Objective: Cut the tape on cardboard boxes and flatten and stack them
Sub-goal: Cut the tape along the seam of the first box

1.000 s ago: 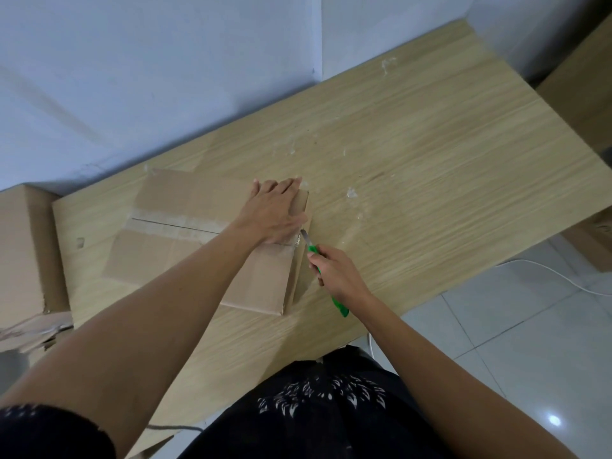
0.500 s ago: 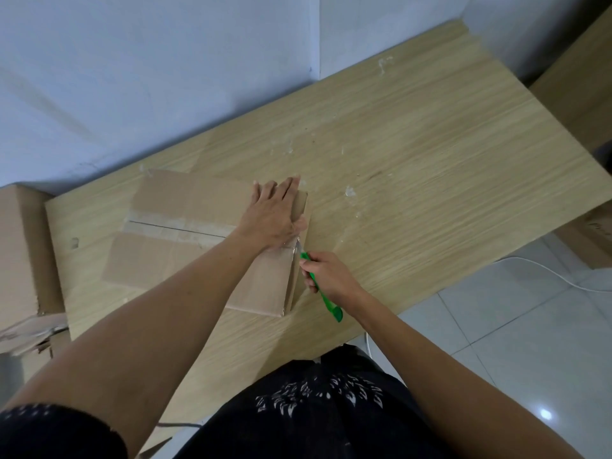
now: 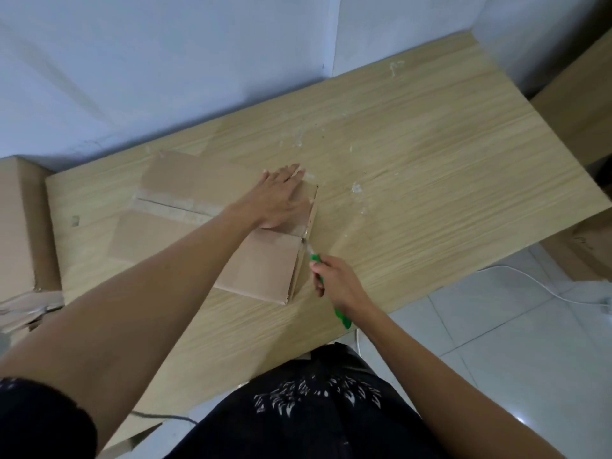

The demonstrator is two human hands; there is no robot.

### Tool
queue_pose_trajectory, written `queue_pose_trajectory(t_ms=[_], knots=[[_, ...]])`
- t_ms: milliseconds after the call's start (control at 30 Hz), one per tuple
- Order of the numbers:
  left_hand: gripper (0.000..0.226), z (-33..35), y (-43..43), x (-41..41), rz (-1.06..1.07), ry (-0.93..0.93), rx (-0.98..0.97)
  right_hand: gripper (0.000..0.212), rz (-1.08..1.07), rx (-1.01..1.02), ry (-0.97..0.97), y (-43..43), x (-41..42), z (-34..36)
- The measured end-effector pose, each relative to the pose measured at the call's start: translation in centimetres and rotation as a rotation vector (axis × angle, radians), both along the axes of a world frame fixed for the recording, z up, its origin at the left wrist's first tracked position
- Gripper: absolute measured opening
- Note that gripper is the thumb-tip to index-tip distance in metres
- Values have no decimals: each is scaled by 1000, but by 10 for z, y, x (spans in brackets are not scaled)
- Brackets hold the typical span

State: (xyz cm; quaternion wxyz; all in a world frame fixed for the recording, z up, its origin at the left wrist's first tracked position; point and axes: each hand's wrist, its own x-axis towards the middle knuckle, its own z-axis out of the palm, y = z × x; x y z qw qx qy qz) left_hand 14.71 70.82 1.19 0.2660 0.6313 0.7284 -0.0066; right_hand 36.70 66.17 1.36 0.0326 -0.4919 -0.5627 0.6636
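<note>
A brown cardboard box [image 3: 261, 266] lies on the wooden table [image 3: 430, 193], its top flaps joined by a strip of tape [image 3: 172, 207] with a slit along the seam. My left hand [image 3: 281, 197] presses flat on the box top near its right end, fingers spread. My right hand [image 3: 334, 279] grips a green-handled utility knife [image 3: 342, 318]. The blade tip touches the box's right edge where the seam meets the side.
A larger cardboard box [image 3: 20, 223] stands at the left beside the table, with crumpled cardboard below it. More brown boxes [image 3: 583, 104] sit at the right. A white cable [image 3: 536, 283] runs across the tiled floor. White walls border the table's far side.
My right hand has drawn the knife a little toward me along the box's right edge. My left hand has stayed pressed on the box top.
</note>
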Motion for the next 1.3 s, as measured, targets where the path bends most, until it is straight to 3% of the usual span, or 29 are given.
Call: queue_pose_trajectory(t_ms=[67,167,333,433,567,667,767,867,933,1000,1100,1167,1233,1300], knots=[[85,1,-14,-20,66,13,20,30,-59,51,-1,6,2,5],[97,1,-36,-59,137,136,-43,30,-67,-71,45,-1,5,15],[104,7,-55,-110,229,253,-85,23,226,-230,-20,-43,2,13],[103,11,-64,-115,331,268,-97,28,124,-142,-25,-49,-11,2],[108,14,-86,-120,729,269,-195,28,-170,-40,13,-32,-41,6],[126,13,-108,-123,886,197,-344,25,-174,42,-37,-15,-71,8],[141,17,-131,-120,1019,10,-441,26,-55,265,-207,-7,-91,4],[120,21,-155,-109,1062,-380,-565,26,40,483,-276,-1,-102,12],[120,12,-166,-107,1156,-452,-447,26,62,605,-317,4,-109,21],[131,-2,-174,-110,1228,-312,-157,27,89,660,-392,6,-110,24],[122,-8,-177,-121,1032,-127,145,28,108,662,-545,2,-90,23],[100,-9,-175,-129,785,-39,178,29,42,629,-602,-5,-72,20],[80,-14,-173,-138,606,13,136,28,-83,469,-521,-13,-64,16],[74,-16,-176,-143,553,29,100,28,-247,286,-364,-21,-65,15]])
